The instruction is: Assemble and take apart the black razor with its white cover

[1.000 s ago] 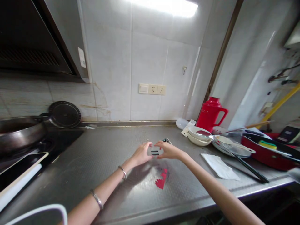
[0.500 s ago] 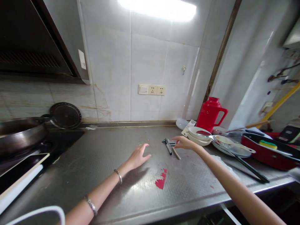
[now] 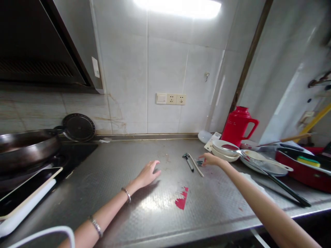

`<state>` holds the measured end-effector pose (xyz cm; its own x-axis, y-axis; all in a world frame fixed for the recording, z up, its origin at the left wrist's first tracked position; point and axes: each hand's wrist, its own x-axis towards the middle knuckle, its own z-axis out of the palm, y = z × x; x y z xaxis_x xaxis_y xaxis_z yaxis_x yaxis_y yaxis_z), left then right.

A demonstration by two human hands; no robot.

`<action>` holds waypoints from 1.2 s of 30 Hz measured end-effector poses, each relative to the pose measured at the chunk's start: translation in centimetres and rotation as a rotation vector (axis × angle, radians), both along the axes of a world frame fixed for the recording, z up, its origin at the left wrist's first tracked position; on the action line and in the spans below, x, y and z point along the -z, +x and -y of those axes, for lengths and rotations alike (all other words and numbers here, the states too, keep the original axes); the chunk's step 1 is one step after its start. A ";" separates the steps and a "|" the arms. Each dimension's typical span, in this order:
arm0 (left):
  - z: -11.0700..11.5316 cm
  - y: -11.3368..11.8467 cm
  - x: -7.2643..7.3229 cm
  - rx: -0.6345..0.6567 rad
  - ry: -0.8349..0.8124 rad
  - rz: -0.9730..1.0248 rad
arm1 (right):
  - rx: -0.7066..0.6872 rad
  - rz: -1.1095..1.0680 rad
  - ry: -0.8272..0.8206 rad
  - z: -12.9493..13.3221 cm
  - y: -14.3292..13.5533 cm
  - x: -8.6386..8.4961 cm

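My right hand (image 3: 210, 159) is at the right of the counter, its fingertips pinched on a small dark striped piece (image 3: 199, 163) that partly shows beyond them. To its left lies a slim razor (image 3: 189, 164) with a dark head and a grey and black handle. A thin, pale, slightly curved stick (image 3: 196, 165) lies between the razor and the striped piece. Over the middle of the counter, my left hand (image 3: 148, 175) holds nothing, with thumb and fingers apart. In front of both hands is a torn red patch (image 3: 182, 199) on the metal surface.
Bowls (image 3: 224, 151), a red thermos jug (image 3: 239, 125), a ladle (image 3: 266, 160) and a red pan (image 3: 305, 168) crowd the right side. At left are a frying pan (image 3: 36, 148) on the stove and a phone-like device (image 3: 28, 191). A metal counter (image 3: 116, 213) lies below.
My right hand has moved slightly right, and the striped piece has shifted with it, from over the pale stick to its right side. My left hand remains open; the view has turned slightly left.
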<state>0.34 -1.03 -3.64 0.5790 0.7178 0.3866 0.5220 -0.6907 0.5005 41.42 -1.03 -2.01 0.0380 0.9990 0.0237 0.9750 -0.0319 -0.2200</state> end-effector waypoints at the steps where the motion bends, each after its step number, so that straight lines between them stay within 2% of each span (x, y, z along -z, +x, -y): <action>1: 0.0 -0.1 0.0 0.000 0.002 -0.002 | -0.013 0.007 -0.035 -0.1 0.0 0.0; 3: -0.1 -0.2 0.0 0.000 0.003 -0.004 | -0.042 0.016 -0.107 -0.1 -0.1 0.0; 10: -0.3 -0.3 0.2 -0.014 -0.015 -0.008 | -0.028 0.007 -0.123 0.1 -0.4 -0.1; 15: -0.5 -0.7 0.5 -0.029 -0.016 -0.007 | -0.005 -0.026 -0.048 -0.3 -0.3 -0.3; 18: -0.8 -1.6 0.5 -0.075 -0.031 -0.006 | -0.026 -0.011 0.001 -0.9 -1.2 -0.8; 24: -2.0 -4.9 0.8 -0.199 0.000 -0.052 | -0.116 -0.003 0.080 -1.8 -6.0 -1.4; 31: -1.9 -9.9 1.0 -0.409 -0.011 -0.128 | -0.203 -0.045 0.102 -1.7 -13.6 -0.3; 36: -1.8 -11.6 1.1 -0.513 -0.009 -0.103 | -0.171 -0.032 0.157 -0.6 -19.0 0.6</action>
<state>-11.28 0.79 -4.70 0.1868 0.9222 0.3385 0.8387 -0.3292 0.4339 22.41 -0.41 -2.56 -0.1286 0.9751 0.1805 0.9556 0.1705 -0.2403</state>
